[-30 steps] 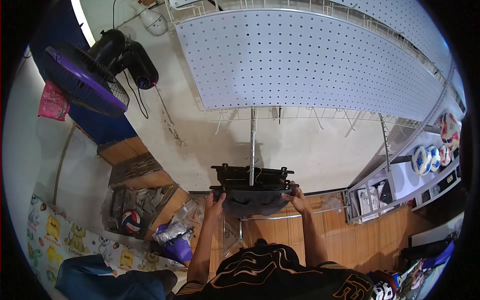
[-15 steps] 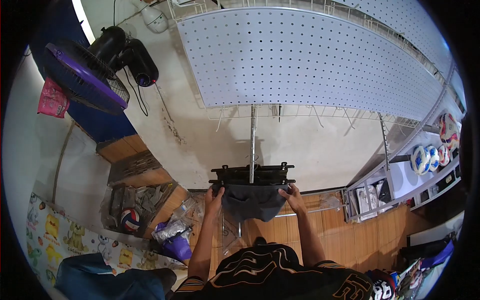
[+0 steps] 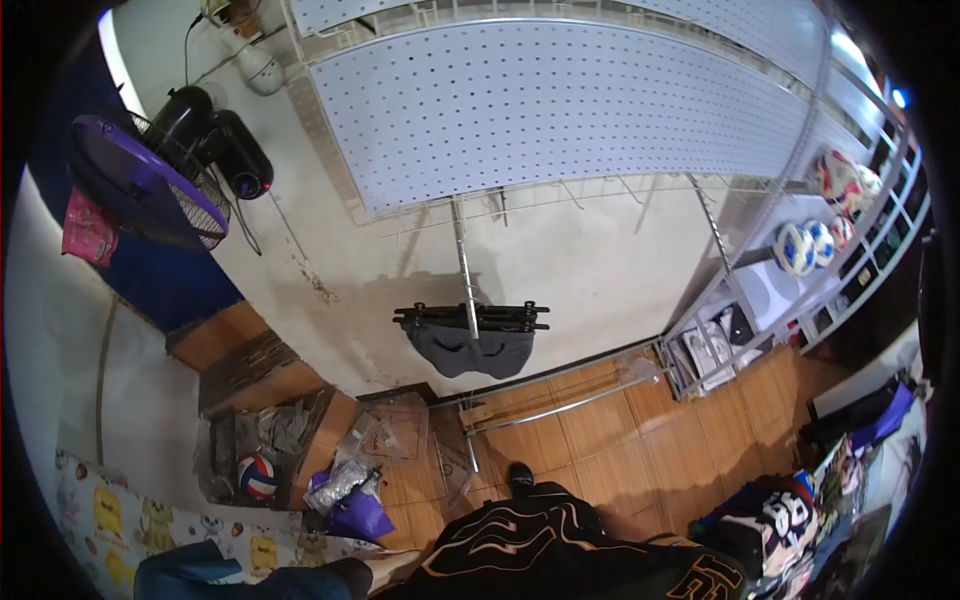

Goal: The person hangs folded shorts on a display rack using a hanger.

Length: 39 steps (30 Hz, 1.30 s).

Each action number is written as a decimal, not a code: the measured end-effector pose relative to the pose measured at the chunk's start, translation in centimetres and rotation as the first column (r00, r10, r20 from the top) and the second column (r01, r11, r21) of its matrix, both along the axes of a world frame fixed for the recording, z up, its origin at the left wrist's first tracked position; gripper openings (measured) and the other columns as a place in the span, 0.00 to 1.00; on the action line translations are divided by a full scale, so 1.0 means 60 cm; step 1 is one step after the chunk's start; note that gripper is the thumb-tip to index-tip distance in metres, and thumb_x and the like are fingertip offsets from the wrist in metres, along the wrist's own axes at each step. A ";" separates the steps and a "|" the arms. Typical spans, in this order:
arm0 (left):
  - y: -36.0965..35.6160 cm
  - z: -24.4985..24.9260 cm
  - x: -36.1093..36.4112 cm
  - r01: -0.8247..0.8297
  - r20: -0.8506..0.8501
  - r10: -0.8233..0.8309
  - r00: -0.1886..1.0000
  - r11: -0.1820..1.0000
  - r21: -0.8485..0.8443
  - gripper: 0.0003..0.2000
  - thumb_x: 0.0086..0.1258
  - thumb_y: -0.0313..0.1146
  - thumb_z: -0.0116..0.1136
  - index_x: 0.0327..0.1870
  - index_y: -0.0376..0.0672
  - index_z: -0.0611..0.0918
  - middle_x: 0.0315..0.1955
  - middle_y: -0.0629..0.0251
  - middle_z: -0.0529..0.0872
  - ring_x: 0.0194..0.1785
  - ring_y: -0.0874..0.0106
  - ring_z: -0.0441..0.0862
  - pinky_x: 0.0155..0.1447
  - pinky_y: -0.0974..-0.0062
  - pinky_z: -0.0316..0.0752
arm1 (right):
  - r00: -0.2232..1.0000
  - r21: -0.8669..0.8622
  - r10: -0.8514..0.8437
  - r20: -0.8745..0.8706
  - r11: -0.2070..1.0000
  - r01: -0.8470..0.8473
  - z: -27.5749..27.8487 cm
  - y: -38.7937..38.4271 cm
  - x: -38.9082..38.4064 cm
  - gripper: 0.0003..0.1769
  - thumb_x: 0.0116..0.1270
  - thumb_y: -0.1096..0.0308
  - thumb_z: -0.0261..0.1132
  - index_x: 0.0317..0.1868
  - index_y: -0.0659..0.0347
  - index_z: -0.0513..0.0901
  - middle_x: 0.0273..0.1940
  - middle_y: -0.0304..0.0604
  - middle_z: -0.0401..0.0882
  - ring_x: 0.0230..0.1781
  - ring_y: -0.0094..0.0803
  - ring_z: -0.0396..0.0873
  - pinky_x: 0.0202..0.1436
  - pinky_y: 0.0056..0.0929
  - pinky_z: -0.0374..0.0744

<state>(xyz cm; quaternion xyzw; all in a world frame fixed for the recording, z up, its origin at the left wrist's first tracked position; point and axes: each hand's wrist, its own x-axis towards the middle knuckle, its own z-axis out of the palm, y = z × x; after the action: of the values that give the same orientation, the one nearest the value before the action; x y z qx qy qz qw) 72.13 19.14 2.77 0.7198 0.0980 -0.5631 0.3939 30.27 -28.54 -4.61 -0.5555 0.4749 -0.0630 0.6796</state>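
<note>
A pair of dark grey shorts hangs from black clip hangers on a metal arm that juts out from the wall. Several hangers seem to be bunched together there. Neither of my hands shows in the head view; both are out of sight, low by my body. Nothing touches the shorts.
White pegboard panels run above the metal arm. A purple and black fan is at left. Balls sit on a rack at right. A metal rail, plastic bags and a clothes pile are low down.
Both hands have let go of the grey shorts and left the view. The shorts now hang by themselves, and my view has turned toward the right.
</note>
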 end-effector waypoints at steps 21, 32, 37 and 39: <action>-0.237 -0.075 -0.146 0.111 0.118 -0.115 0.986 0.993 0.034 0.11 0.74 0.41 0.58 0.41 0.42 0.81 0.32 0.65 0.84 0.32 0.70 0.82 0.31 0.71 0.74 | 0.752 0.296 -0.559 -0.349 0.696 0.654 0.100 0.337 -0.180 0.14 0.71 0.65 0.62 0.54 0.57 0.77 0.43 0.42 0.85 0.37 0.36 0.85 0.39 0.40 0.79; -0.245 -0.167 -0.321 0.744 -0.407 -0.763 0.502 0.621 -0.248 0.15 0.77 0.46 0.51 0.52 0.46 0.78 0.39 0.68 0.85 0.37 0.70 0.82 0.41 0.67 0.78 | 0.213 0.287 -0.869 -0.446 0.087 0.954 -0.004 0.726 -0.460 0.12 0.72 0.66 0.58 0.51 0.59 0.80 0.41 0.44 0.85 0.32 0.35 0.85 0.37 0.43 0.79; -0.333 -0.188 -0.526 0.870 -0.025 -0.883 0.468 0.455 0.191 0.15 0.74 0.48 0.57 0.51 0.47 0.82 0.37 0.72 0.86 0.34 0.71 0.83 0.35 0.67 0.77 | -0.042 0.290 -0.839 -0.543 -0.234 0.928 0.011 0.940 -0.548 0.15 0.73 0.65 0.55 0.56 0.58 0.78 0.44 0.44 0.86 0.37 0.37 0.86 0.45 0.45 0.80; -0.343 -0.138 -0.616 0.921 -0.048 -0.926 0.374 0.365 0.136 0.14 0.74 0.46 0.56 0.51 0.48 0.82 0.38 0.73 0.86 0.35 0.75 0.83 0.40 0.71 0.77 | -0.102 0.288 -0.825 -0.556 -0.306 0.907 -0.025 1.038 -0.579 0.17 0.74 0.63 0.52 0.58 0.58 0.77 0.45 0.42 0.86 0.39 0.38 0.86 0.49 0.44 0.80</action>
<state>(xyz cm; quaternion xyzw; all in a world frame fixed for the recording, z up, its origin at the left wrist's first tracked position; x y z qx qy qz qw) 35.18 -1.45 -5.52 0.6870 -0.2894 -0.6654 -0.0383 -4.46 33.75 -6.09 0.2435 0.7523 -0.3496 0.5025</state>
